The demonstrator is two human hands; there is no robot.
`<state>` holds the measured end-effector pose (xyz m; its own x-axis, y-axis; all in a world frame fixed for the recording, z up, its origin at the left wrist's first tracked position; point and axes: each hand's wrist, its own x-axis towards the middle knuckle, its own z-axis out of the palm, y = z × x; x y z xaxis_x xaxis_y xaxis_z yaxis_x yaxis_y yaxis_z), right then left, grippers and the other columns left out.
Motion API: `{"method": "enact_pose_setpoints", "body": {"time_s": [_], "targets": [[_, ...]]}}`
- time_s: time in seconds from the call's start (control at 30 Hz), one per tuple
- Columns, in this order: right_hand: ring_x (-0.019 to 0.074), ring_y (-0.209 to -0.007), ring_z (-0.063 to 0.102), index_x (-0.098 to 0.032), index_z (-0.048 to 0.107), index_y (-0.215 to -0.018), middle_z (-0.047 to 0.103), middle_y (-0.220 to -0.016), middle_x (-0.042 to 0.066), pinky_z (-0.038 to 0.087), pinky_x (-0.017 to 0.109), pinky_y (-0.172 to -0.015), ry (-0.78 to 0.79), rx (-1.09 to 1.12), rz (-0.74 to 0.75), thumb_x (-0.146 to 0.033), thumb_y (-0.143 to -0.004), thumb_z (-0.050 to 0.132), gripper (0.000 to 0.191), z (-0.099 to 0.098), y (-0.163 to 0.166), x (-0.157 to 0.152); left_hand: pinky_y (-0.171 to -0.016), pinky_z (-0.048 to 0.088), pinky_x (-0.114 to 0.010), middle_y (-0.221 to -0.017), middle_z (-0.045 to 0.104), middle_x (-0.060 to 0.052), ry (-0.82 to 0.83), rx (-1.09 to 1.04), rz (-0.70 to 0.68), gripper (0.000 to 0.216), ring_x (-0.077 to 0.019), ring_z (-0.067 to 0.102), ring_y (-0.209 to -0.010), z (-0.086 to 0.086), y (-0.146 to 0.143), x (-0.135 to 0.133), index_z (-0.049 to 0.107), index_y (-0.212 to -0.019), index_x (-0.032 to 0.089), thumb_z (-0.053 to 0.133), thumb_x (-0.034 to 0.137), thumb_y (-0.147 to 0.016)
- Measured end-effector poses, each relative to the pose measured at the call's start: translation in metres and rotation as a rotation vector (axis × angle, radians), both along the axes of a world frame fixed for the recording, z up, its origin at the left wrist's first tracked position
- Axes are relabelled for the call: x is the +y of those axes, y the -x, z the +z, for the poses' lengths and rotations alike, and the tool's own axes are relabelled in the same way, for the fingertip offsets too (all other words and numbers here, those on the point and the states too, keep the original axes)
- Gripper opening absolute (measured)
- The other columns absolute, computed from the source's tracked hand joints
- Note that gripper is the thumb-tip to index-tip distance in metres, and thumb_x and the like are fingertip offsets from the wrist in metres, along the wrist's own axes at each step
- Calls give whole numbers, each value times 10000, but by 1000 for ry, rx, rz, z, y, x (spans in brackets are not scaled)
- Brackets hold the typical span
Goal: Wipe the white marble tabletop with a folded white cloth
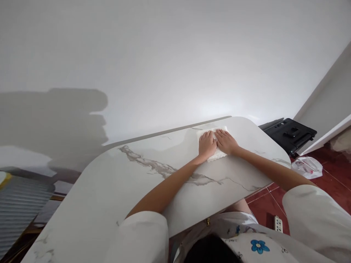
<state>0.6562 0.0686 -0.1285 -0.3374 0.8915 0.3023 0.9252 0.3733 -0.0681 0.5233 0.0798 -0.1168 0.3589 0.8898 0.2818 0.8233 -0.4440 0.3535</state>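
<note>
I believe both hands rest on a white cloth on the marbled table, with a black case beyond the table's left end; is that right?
Not quite: in the head view, the black case is beyond the right end of the table. The left hand and right hand do rest on the white cloth.

L hand (207,143) + R hand (226,141) palm-down on wht cloth (218,155), atop marble-pattern tabletop (109,186). Blk suitcase (287,135) near R end; pwr strip (278,224) on red tile flr (261,207).
</note>
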Motion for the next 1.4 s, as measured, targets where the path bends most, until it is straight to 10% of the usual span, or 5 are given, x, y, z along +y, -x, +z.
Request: {"method": "enact_pose_setpoints", "body": {"time_s": [0.33,0.6,0.93,1.4], "targets": [[273,-1363,261,-37,369,-1392,329,-1461,168,247,450,-1106,34,39,198,-274,-925,320,527,11,14,-127,-1145,182,-385,-1466,365,-47,256,-133,147,634,-223,262,-1378,1,30,-130,397,-1366,177,455,171,-735],[235,-1374,238,-186,222,-1472,290,-1489,81,264,462,-1103,61,107,230,-314,-952,318,543,9,-37,-175,-1157,110,-356,-1535,185,-18,556,-162,96,775,-215,98,-1423,19,-12,-180,247,-1442,175,490,213,-708],[266,-1356,276,-82,326,-1426,329,-1457,154,286,463,-1086,23,-38,91,-345,-961,239,541,-1,-84,-114,-1158,88,-328,-1515,265,-27,459,-152,24,589,-169,145,-1412,21,-69,-114,306,-1403,182,376,241,-821],[285,-1351,289,-36,339,-1412,333,-1458,167,272,441,-1083,76,-54,103,-304,-952,221,545,2,-32,47,-1092,239,-334,-1309,540,-32,102,-263,147,367,-163,402,-1271,4,-31,28,536,-1134,217,351,146,-825]]}}
